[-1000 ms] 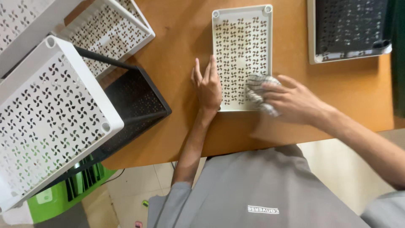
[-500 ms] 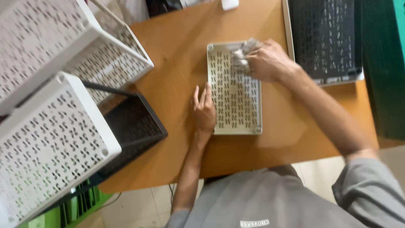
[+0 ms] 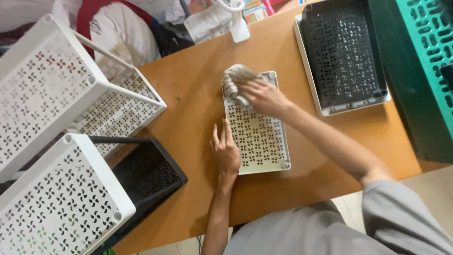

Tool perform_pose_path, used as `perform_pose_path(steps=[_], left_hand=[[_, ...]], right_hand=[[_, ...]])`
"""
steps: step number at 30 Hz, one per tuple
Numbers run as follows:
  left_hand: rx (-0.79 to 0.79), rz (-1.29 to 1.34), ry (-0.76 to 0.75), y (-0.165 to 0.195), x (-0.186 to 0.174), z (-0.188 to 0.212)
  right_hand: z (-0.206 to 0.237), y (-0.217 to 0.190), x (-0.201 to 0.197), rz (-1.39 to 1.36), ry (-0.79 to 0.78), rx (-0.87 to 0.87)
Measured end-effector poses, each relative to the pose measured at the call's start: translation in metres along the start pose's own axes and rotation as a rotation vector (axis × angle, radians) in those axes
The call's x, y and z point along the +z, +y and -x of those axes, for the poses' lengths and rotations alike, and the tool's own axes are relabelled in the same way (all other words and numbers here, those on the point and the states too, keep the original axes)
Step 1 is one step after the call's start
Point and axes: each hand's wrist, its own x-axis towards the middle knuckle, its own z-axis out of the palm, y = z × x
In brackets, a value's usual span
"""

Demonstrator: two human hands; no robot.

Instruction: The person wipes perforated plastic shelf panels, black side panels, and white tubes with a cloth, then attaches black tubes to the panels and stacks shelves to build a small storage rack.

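While your right hand (image 3: 265,96) presses a crumpled grey cloth (image 3: 236,82) onto the far left corner of the white perforated tray (image 3: 257,134), your fingers are curled over the cloth and closed on it, so it is bunched partly under your palm and partly sticking out toward the tray's far edge. The cloth overhangs that corner and touches both the tray and the wooden table (image 3: 188,85).

Nearer to you than that grip, your left hand (image 3: 225,150) lies flat and open against the tray's left long edge, fingers straight and pointing away from you, holding nothing, its fingertips resting along the rim with the palm partly on the table. The tray itself lies flat between your two hands, its long side running away from you, with small round posts at its corners.

Right of the cloth hand, and apart from it, a black perforated tray sits nested in a white one (image 3: 347,56) at the far side of the table. Farther right stands a green crate (image 3: 424,61). Left of your open hand, a white shelf rack (image 3: 56,118) with perforated tiers rests tilted over the table's edge, with a black tray (image 3: 148,174) beneath it. Beyond the cloth, at the table's far edge, stands a small white object (image 3: 238,23).
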Motion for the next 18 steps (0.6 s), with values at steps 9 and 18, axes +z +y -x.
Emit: perform_pose_path(steps=[9,18], left_hand=[[0.018,-0.033,0.0,0.007,0.01,0.003],[0.017,-0.025,0.032,0.007,0.023,-0.004]], right_hand=[[0.04,-0.006,-0.064,0.006,-0.484,0.402],[0.132,-0.113,-0.096,-0.5,-0.297,0.121]])
